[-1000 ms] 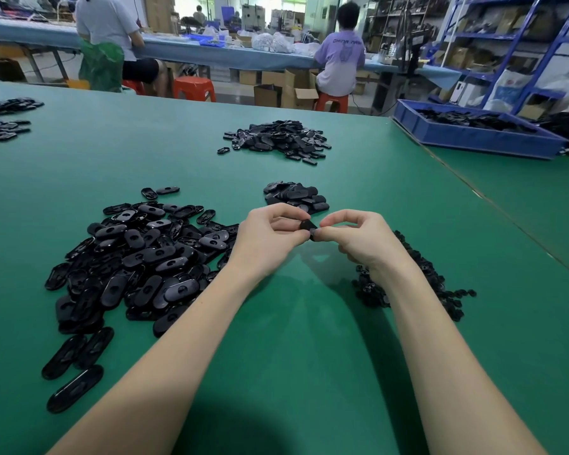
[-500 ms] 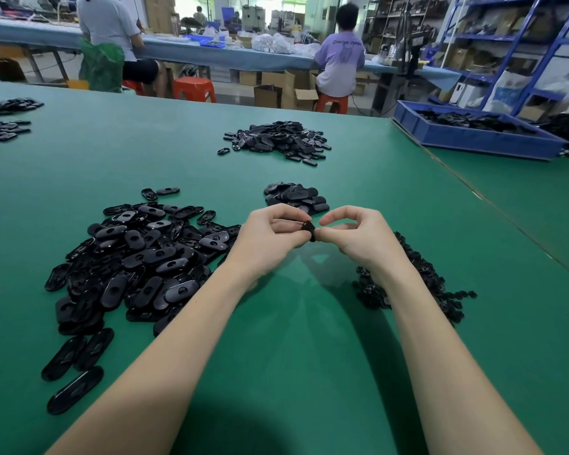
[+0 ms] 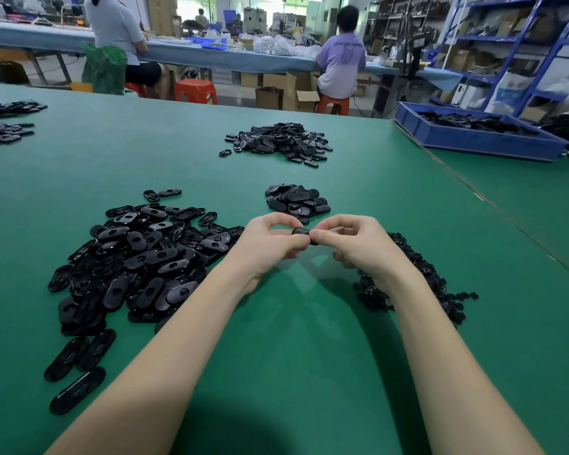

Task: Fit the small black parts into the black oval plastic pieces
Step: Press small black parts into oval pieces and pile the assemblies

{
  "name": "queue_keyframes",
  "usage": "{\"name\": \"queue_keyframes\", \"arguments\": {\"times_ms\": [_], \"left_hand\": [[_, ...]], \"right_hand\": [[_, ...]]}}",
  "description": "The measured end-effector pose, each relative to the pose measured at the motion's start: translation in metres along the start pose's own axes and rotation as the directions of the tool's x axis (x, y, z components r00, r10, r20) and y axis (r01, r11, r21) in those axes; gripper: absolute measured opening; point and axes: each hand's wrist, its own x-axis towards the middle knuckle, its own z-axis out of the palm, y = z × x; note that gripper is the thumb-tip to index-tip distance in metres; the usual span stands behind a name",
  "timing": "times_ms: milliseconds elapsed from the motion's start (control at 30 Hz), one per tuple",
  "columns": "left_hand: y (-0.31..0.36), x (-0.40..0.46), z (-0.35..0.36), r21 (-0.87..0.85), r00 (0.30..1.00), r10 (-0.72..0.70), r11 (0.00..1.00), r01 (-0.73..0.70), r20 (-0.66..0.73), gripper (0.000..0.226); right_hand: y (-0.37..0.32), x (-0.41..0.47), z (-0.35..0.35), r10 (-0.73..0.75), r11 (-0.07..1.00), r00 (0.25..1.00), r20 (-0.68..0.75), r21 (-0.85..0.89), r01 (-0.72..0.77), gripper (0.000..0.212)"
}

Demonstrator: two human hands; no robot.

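Two bare forearms run up from the lower edge of the frame toward its middle, ending in the left hand (image 3: pixel 270 244) and the right hand (image 3: pixel 358 246). No sleeves, gloves, rings, watch or wristbands show; the nails are short and unpainted.

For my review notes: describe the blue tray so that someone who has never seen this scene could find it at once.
Start at the big green table and follow it to the far right, where a second green top adjoins. The blue tray sits there, shallow and rectangular, in front of the blue shelves. It alone keeps its black parts inside walls; the other heaps lie loose on the tabletop.
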Motion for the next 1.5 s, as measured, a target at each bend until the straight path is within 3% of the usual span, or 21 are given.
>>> {"name": "queue_keyframes", "arguments": {"times_ms": [200, 467, 633, 1000, 1400, 1500], "left_hand": [[-0.001, 0.0, -0.001, 0.01, 1.0, -0.016, 1.0, 0.016, 0.008, 0.023], [-0.003, 0.001, -0.003, 0.039, 0.998, -0.011, 0.999, 0.008, 0.062, 0.023], [-0.004, 0.005, -0.004, -0.012, 0.999, -0.02, 1.0, 0.02, 0.044, 0.021], [-0.007, 0.005, -0.005, -0.093, 0.997, -0.021, 0.995, 0.028, 0.073, 0.016], [-0.01, 0.006, 0.002, 0.02, 1.0, 0.03, 0.999, -0.03, 0.006, 0.013], [-0.01, 0.007, 0.0, 0.069, 0.995, 0.1, 0.993, -0.099, -0.009, 0.014]], "right_hand": [[0.001, 0.001, -0.002, 0.006, 1.0, 1.0, 0.021, -0.001, -0.006, 0.006], [0.005, 0.001, -0.004, 0.052, 0.997, 0.997, 0.065, 0.053, -0.055, 0.013], [0.005, 0.003, -0.005, 0.005, 0.998, 1.0, 0.001, -0.058, -0.004, 0.013], [0.007, 0.004, 0.001, 0.001, 1.0, 1.0, -0.026, -0.022, -0.002, 0.013], [0.008, 0.006, 0.006, -0.044, 0.994, 0.993, -0.108, -0.099, 0.033, 0.016], [0.006, 0.006, 0.008, -0.034, 0.999, 0.993, -0.112, -0.035, 0.03, 0.015]]}}
